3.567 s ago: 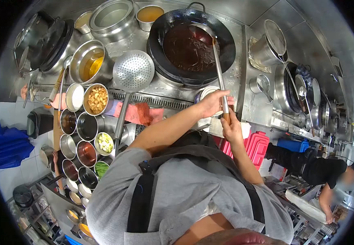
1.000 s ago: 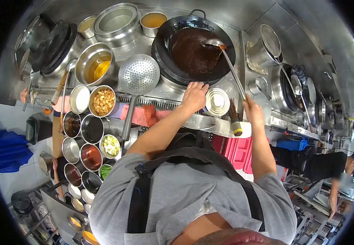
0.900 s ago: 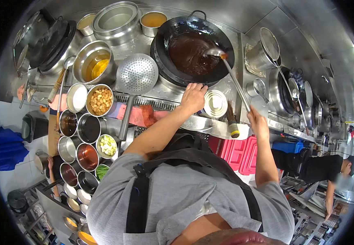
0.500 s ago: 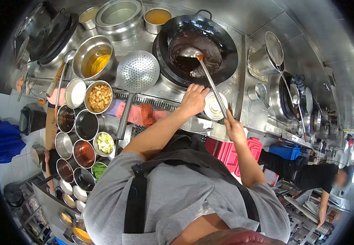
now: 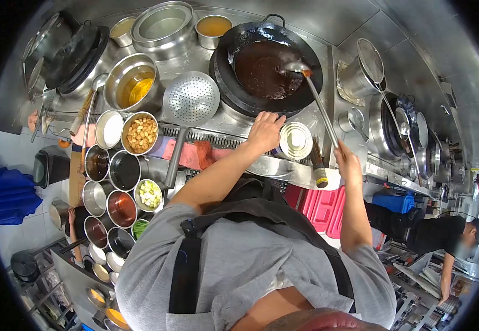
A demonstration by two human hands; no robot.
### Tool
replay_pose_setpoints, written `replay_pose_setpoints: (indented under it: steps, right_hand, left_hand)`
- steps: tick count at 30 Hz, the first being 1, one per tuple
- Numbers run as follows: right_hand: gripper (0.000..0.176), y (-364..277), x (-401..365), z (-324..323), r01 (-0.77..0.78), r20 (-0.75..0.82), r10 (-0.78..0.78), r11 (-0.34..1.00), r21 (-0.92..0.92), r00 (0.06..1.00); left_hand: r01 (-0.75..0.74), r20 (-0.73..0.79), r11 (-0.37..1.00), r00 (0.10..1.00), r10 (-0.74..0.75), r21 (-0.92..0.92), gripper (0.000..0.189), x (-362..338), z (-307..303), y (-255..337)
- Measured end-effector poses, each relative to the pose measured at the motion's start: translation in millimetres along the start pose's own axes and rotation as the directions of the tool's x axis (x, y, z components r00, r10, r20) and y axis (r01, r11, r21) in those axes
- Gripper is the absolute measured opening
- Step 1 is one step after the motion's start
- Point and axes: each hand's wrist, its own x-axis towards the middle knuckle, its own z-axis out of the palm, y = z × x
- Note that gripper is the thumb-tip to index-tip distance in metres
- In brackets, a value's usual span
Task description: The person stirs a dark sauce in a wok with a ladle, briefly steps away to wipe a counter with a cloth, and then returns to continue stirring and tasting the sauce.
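A black wok (image 5: 225, 58) sits on the stove, with dark reddish-brown sauce (image 5: 261, 66) spread inside it. My left hand (image 5: 266, 133) is closed at the wok's near edge, and the exact grip of its fingertips is partly hidden. In my right hand (image 5: 350, 163) is the long handle of a metal ladle (image 5: 321, 103), fingers wrapped round it. The ladle's bowl rests in the sauce at the right side of the wok. Between my hands, in front of the wok, stands a round can (image 5: 296, 141). Beside it lies a bristle brush (image 5: 319, 165).
A perforated strainer (image 5: 191, 98) lies left of the wok. Further left are a pot with yellow oil (image 5: 134, 83), a bowl of brown chunks (image 5: 140, 135) and several containers of sauces and chopped vegetables. A strainer-topped pot (image 5: 352, 83) stands right. Another person (image 5: 435, 234) works at far right.
The ladle has swept from the middle of the wok to its right side, and my right hand has moved right and a little down. My left hand stays at the wok's near edge.
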Motion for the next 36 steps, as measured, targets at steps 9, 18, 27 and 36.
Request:
replay_pose_setpoints:
  steps: [9,18,27,36]
  right_hand:
    - [0.046,4,-57,10,0.203,0.082,-0.204,0.979,0.022,0.976]
    - [0.046,-42,47,115,0.112,-0.009,-0.113,0.993,-0.047,0.994]
    - [0.044,1,4,23,0.008,-0.032,-0.010,0.999,-0.043,0.999]
    - [0.046,8,-65,6,0.177,0.058,-0.179,0.984,0.032,0.982]
  left_hand:
    - [-0.005,-0.032,0.999,0.999,0.003,-0.037,0.048,-1,5,-2]
    - [-0.005,-0.016,1.000,1.000,0.005,0.001,0.049,0,1,0]
    - [0.005,-0.020,1.000,1.000,-0.005,-0.006,0.049,-2,3,-2]
    - [0.016,0.002,1.000,1.000,-0.016,-0.019,0.048,0,4,-3]
